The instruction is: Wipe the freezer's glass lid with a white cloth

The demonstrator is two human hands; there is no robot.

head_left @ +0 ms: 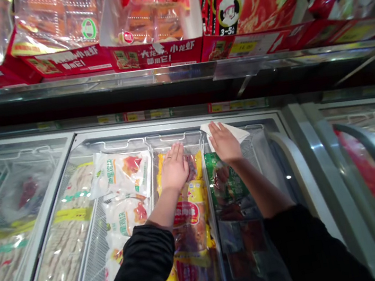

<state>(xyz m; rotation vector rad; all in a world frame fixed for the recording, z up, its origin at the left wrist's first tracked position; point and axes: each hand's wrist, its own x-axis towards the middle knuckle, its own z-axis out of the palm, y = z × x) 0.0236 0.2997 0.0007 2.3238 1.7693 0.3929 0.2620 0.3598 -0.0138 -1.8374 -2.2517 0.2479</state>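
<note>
A white cloth [240,132] lay near the freezer's [170,125] far edge, partly beneath the right hand [224,142], fingers extended, not clenched. The left hand [174,167] lay flat, holding nothing visible. The cloth looked light, limp, easily creased, best steadied under the palm.

The wipe [241,132] looks matt, like paper or thin cloth. The freezer lid [269,161] is smooth, glossy glass; the sleeves [136,266], matt cloth.
</note>
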